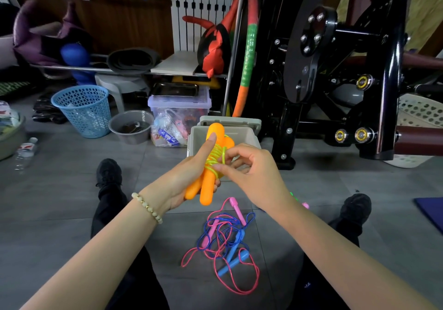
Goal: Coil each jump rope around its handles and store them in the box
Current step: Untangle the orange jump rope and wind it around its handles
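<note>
My left hand (189, 178) grips two orange jump-rope handles (208, 190) held side by side, thumb lying up along one of them. A yellow-green rope (214, 156) is coiled around their middle. My right hand (249, 168) pinches the rope's loose loop just right of the coils. Right behind the handles stands the open beige box (199, 134), its lid tipped back. On the floor between my legs lie a pink rope with pink handles (237, 210) and a blue rope with blue handles (233, 260), tangled together.
A clear plastic bin (179, 103), a grey bowl (130, 126) and a blue mesh basket (81, 109) stand to the left of the box. A black exercise machine (335, 70) rises at the right. My black shoes (109, 172) rest on the grey tiles.
</note>
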`<state>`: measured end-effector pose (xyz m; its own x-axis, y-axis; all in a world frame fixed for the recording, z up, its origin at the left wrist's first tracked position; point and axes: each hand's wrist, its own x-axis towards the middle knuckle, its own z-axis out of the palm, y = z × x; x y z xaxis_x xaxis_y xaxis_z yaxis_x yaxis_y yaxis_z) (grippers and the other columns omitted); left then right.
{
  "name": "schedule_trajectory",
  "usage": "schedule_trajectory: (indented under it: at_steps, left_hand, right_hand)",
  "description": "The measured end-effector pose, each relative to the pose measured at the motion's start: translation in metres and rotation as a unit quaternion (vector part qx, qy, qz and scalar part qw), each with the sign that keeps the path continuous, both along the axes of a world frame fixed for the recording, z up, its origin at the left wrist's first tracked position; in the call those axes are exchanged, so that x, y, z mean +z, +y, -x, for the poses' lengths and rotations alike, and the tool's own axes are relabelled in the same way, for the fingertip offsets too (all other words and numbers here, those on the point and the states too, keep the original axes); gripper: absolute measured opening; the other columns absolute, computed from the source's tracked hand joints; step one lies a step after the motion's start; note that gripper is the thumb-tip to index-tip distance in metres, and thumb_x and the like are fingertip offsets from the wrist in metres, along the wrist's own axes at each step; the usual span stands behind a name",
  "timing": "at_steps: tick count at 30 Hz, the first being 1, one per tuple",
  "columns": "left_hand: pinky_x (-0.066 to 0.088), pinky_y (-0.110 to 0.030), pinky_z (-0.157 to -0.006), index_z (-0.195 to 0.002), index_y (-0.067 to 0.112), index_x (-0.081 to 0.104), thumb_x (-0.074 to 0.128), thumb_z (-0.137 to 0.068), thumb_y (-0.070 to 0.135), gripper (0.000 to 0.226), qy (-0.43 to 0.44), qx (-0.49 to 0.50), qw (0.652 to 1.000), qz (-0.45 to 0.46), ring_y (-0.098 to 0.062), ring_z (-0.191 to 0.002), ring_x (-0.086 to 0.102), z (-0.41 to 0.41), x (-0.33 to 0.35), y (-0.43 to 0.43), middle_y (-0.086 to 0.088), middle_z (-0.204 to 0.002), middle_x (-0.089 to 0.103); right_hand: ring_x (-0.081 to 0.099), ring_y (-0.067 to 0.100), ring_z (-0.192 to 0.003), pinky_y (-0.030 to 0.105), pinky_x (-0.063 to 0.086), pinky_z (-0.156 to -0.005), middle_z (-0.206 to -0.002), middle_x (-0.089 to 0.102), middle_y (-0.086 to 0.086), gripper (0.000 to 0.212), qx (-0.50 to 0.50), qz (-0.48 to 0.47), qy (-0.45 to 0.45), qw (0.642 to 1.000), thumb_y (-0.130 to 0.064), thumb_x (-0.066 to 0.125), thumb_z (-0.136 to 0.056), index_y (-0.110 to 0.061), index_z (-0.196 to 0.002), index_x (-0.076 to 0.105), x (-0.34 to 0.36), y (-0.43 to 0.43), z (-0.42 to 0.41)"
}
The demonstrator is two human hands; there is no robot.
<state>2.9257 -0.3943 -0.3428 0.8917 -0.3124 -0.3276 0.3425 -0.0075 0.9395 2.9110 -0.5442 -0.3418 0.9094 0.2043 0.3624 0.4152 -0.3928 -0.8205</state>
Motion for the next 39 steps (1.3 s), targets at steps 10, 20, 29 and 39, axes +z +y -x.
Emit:
schedule_trajectory:
  at_steps: [10,20,29,39]
  left_hand:
    - [0.053,-0.028,-0.053,-0.132,0.019,0.030,0.059,-0.068,0.050,0.077,-0.058,0.010,0.998,-0.027,-0.012,-0.054,0.060,0.007,-0.012,0.007,-0.008,-0.085,0.063]
    - [0.051,-0.030,-0.055,-0.105,0.053,0.030,0.066,-0.074,0.049,0.047,-0.293,0.186,0.931,-0.113,-0.027,-0.074,0.068,0.021,-0.027,0.006,0.003,-0.113,0.055]
    - [0.037,-0.011,-0.093,-0.092,0.046,0.062,0.059,-0.089,0.035,0.011,-0.415,0.088,0.878,-0.223,0.011,-0.113,0.044,0.012,-0.021,0.011,0.017,-0.121,0.045]
    - [0.055,-0.039,-0.083,-0.078,0.028,0.066,0.066,-0.085,0.012,0.017,-0.355,0.131,0.921,-0.090,-0.011,-0.098,0.063,0.011,-0.029,0.001,0.007,-0.110,0.061]
  right_hand:
    - [0.060,0.006,-0.064,0.026,0.054,-0.065,-0.074,0.061,0.007,0.014,0.073,0.046,0.023,0.996,-0.012,0.054,-0.094,0.002,-0.094,0.056,-0.005,-0.005,0.000]
    - [0.055,-0.001,-0.056,0.015,0.048,-0.062,-0.065,0.056,0.000,0.006,0.058,-0.080,0.114,0.989,-0.007,0.050,-0.095,-0.005,-0.091,0.054,-0.013,-0.001,-0.009]
    - [0.056,0.001,-0.058,0.016,0.047,-0.063,-0.063,0.058,-0.007,0.010,0.074,-0.081,0.113,0.987,-0.009,0.050,-0.095,-0.015,-0.089,0.056,-0.012,-0.008,-0.010]
    - [0.061,0.005,-0.061,0.017,0.049,-0.062,-0.074,0.063,0.001,0.009,0.050,-0.108,0.103,0.988,-0.007,0.058,-0.090,-0.006,-0.099,0.062,-0.013,-0.011,-0.005]
